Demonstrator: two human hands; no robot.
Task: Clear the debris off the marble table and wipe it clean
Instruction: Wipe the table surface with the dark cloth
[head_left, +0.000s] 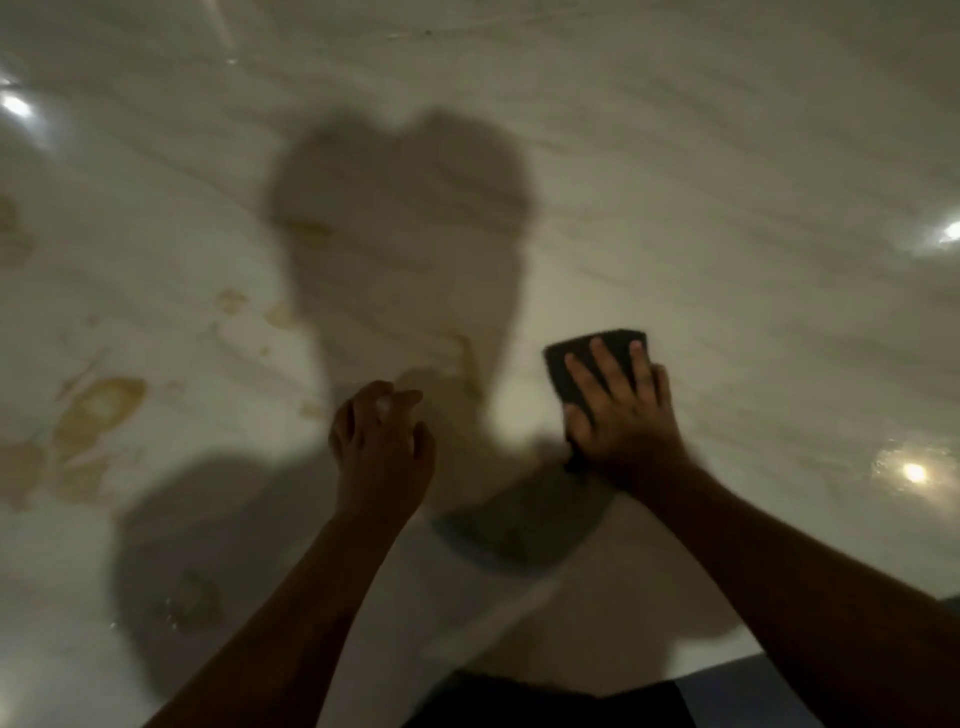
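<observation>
Right hand (623, 415) presses flat fingers on pad (621, 340) on worktop (727, 312); left hand (379, 452) beside it curled, grip unclear.

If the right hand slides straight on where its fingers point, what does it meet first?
Nothing visible: ahead of the right hand and dark pad only bare marble table shows, though blur may hide specks.

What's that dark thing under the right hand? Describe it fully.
The dark pad is flat, roughly rectangular, near-black, maybe a sponge or cloth; blur hides its texture. It lies on the marble table, and the right hand presses it with spread, straight fingers, covering its near half.
</observation>
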